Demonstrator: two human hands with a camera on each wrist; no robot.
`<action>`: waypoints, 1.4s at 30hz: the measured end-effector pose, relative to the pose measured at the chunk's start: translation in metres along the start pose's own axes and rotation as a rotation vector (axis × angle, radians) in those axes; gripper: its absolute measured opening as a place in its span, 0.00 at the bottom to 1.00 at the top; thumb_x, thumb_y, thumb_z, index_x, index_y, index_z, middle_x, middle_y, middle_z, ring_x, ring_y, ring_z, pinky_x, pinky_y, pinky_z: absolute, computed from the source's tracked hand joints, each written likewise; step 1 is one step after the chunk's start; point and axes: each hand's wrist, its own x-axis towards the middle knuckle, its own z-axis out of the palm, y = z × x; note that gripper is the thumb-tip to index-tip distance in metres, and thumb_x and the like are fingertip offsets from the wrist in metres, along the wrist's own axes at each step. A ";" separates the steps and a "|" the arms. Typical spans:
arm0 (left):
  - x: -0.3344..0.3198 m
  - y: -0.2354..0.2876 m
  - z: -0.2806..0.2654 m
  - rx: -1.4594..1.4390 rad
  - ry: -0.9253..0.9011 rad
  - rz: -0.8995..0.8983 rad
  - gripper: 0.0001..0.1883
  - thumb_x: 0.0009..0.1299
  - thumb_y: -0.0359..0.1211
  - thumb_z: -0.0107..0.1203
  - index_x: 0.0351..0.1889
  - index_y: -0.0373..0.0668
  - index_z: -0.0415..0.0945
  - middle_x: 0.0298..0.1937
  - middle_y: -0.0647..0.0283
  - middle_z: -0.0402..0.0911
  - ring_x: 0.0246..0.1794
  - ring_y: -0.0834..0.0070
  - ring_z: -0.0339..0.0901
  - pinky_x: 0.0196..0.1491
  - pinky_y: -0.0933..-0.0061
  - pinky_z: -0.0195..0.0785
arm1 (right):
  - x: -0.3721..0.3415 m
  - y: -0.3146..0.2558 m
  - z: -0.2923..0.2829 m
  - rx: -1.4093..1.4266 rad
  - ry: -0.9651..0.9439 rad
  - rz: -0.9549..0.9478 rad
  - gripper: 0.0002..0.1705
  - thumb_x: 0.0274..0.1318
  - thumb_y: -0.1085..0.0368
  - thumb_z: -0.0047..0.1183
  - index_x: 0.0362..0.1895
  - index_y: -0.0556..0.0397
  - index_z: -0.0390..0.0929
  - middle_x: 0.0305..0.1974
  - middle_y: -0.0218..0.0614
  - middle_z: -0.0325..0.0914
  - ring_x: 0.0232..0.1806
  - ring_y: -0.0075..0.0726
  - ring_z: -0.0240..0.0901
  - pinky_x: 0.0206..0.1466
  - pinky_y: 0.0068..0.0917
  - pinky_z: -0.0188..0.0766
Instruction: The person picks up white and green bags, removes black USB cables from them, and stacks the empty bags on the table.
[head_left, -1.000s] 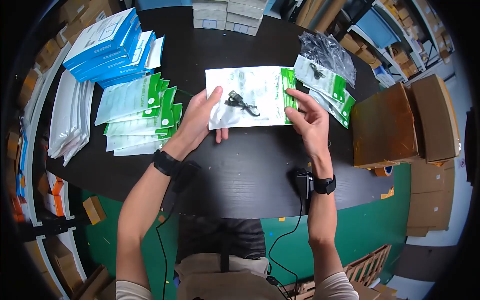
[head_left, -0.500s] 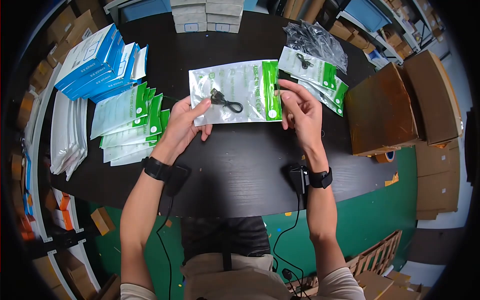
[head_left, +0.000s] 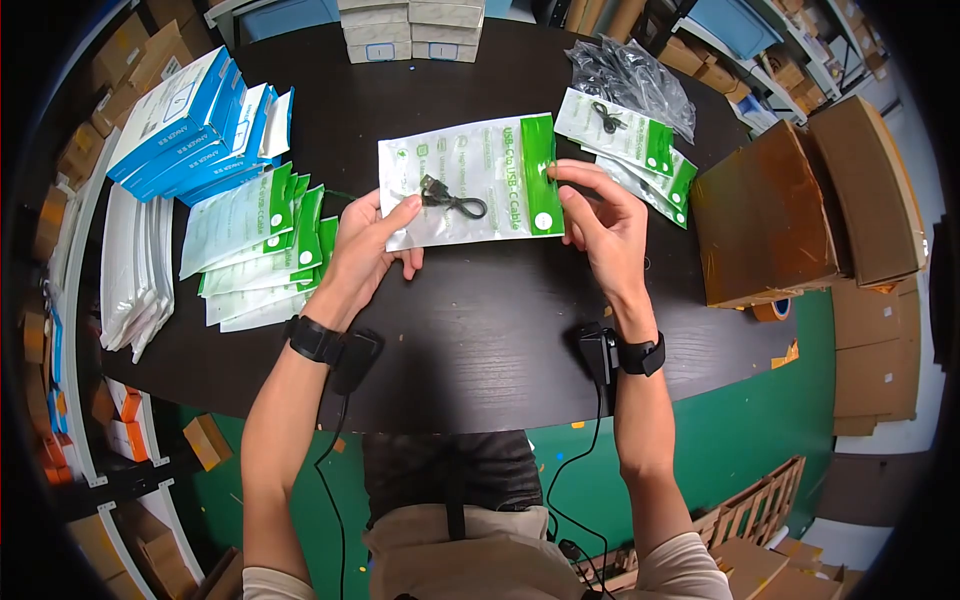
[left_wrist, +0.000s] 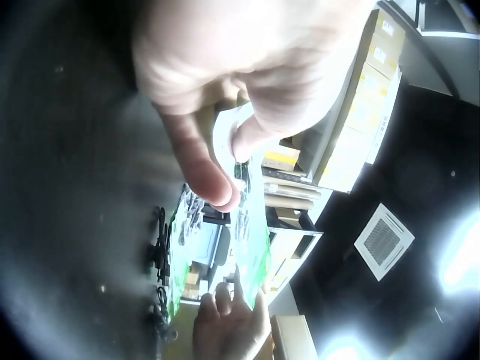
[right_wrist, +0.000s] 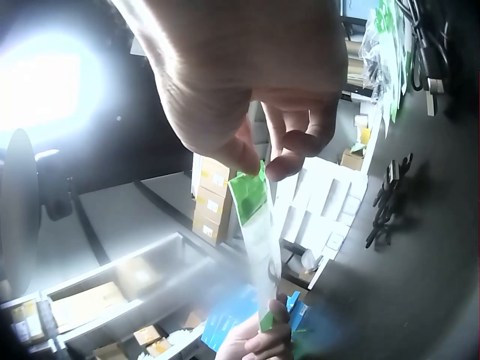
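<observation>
A clear and white bag (head_left: 480, 165) with a green end strip printed "USB-C to USB-C Cable" is held level above the table. A short black cable (head_left: 462, 206) shows at its left half; whether inside or on top, I cannot tell. My left hand (head_left: 362, 248) pinches the bag's left edge, thumb on top and other fingers beneath. At the green end is my right hand (head_left: 612, 225); in the right wrist view, thumb and fingers of that hand (right_wrist: 247, 82) pinch the green strip's edge (right_wrist: 249, 196). The left wrist view shows the bag nearly edge-on (left_wrist: 253, 225).
Green-ended bags (head_left: 240, 215) fan out at left, beside white sleeves (head_left: 138, 270) and blue boxes (head_left: 175, 120). White boxes (head_left: 412, 30) stand at the back. At right lie more bags (head_left: 610, 130), a grey plastic bundle (head_left: 635, 85) and a cardboard box (head_left: 765, 215).
Over the last second the bag has shifted left in view, and its printed text has come to face up more clearly. The right fingers have moved towards the green strip's upper right edge.
</observation>
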 end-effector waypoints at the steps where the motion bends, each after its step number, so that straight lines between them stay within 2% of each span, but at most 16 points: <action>1: 0.000 0.001 0.000 0.007 0.004 0.003 0.12 0.77 0.37 0.57 0.44 0.35 0.74 0.28 0.60 0.81 0.18 0.75 0.78 0.17 0.75 0.69 | 0.000 -0.001 0.001 -0.026 0.006 -0.065 0.10 0.66 0.74 0.55 0.49 0.61 0.83 0.50 0.37 0.81 0.20 0.11 0.61 0.22 0.14 0.61; 2: -0.001 0.001 0.001 0.006 0.007 0.002 0.12 0.77 0.37 0.57 0.44 0.35 0.74 0.28 0.60 0.81 0.18 0.75 0.78 0.17 0.75 0.69 | 0.001 -0.001 0.002 -0.051 0.013 -0.129 0.10 0.65 0.75 0.55 0.49 0.61 0.84 0.52 0.36 0.80 0.21 0.11 0.61 0.23 0.14 0.61; 6: -0.002 0.001 0.002 0.010 -0.003 0.014 0.13 0.77 0.37 0.58 0.45 0.34 0.74 0.28 0.59 0.82 0.18 0.75 0.78 0.17 0.75 0.69 | 0.001 0.000 -0.004 -0.133 0.007 -0.162 0.12 0.63 0.77 0.55 0.50 0.61 0.84 0.56 0.36 0.76 0.24 0.11 0.62 0.25 0.13 0.60; 11: -0.003 0.001 0.004 0.037 -0.012 0.013 0.13 0.76 0.37 0.58 0.46 0.34 0.75 0.28 0.59 0.82 0.17 0.75 0.77 0.17 0.75 0.69 | 0.000 0.006 -0.007 -0.109 -0.049 -0.114 0.12 0.64 0.76 0.54 0.49 0.60 0.85 0.54 0.34 0.78 0.25 0.11 0.64 0.25 0.13 0.58; 14: -0.005 0.002 0.004 0.039 -0.014 0.017 0.13 0.76 0.36 0.58 0.46 0.34 0.75 0.28 0.60 0.82 0.17 0.76 0.77 0.17 0.76 0.69 | 0.001 0.004 -0.010 -0.185 -0.181 0.032 0.10 0.64 0.72 0.57 0.46 0.60 0.86 0.46 0.33 0.83 0.33 0.18 0.73 0.37 0.20 0.71; 15: -0.005 0.002 0.004 0.047 -0.034 0.013 0.13 0.77 0.37 0.58 0.47 0.34 0.75 0.29 0.59 0.82 0.16 0.76 0.77 0.16 0.76 0.68 | 0.001 0.003 -0.009 -0.185 -0.179 0.034 0.10 0.64 0.72 0.57 0.46 0.60 0.86 0.46 0.33 0.83 0.33 0.18 0.73 0.37 0.20 0.71; 18: -0.007 0.004 0.006 0.063 -0.074 0.002 0.15 0.77 0.37 0.58 0.50 0.34 0.74 0.31 0.58 0.83 0.15 0.76 0.76 0.15 0.76 0.67 | 0.000 0.001 -0.003 -0.194 -0.287 0.165 0.11 0.64 0.66 0.60 0.45 0.60 0.87 0.36 0.30 0.84 0.36 0.20 0.75 0.41 0.24 0.72; 19: -0.009 0.005 0.008 0.056 -0.087 -0.002 0.14 0.76 0.37 0.58 0.49 0.34 0.74 0.30 0.59 0.83 0.15 0.76 0.76 0.15 0.76 0.67 | -0.001 0.000 -0.002 -0.194 -0.285 0.166 0.11 0.64 0.66 0.60 0.45 0.60 0.87 0.36 0.30 0.84 0.36 0.20 0.75 0.41 0.24 0.72; 22: -0.010 0.005 0.010 0.041 -0.113 -0.008 0.13 0.76 0.36 0.59 0.48 0.34 0.75 0.29 0.60 0.82 0.16 0.76 0.77 0.16 0.77 0.68 | -0.003 -0.002 0.002 -0.166 -0.326 0.245 0.16 0.64 0.58 0.62 0.44 0.58 0.88 0.35 0.32 0.85 0.37 0.23 0.74 0.43 0.26 0.71; 26: -0.010 0.003 0.008 0.042 -0.137 -0.012 0.14 0.76 0.37 0.59 0.48 0.35 0.75 0.30 0.60 0.83 0.16 0.76 0.77 0.16 0.77 0.68 | -0.003 -0.002 0.002 -0.228 -0.363 0.218 0.18 0.63 0.54 0.63 0.43 0.57 0.89 0.35 0.33 0.85 0.37 0.24 0.74 0.44 0.26 0.71; 35: -0.011 0.004 0.012 0.046 -0.180 -0.049 0.16 0.74 0.35 0.61 0.52 0.34 0.74 0.35 0.57 0.84 0.18 0.76 0.78 0.17 0.78 0.70 | -0.001 -0.004 0.001 -0.259 -0.325 0.249 0.19 0.60 0.53 0.65 0.43 0.57 0.89 0.35 0.33 0.85 0.37 0.24 0.74 0.45 0.28 0.71; 42: -0.010 0.004 0.010 0.080 -0.160 -0.035 0.17 0.73 0.34 0.62 0.53 0.33 0.74 0.36 0.56 0.85 0.18 0.76 0.78 0.17 0.78 0.70 | -0.002 -0.009 0.004 -0.280 -0.385 0.266 0.19 0.54 0.53 0.71 0.43 0.54 0.89 0.34 0.30 0.82 0.36 0.25 0.72 0.43 0.27 0.70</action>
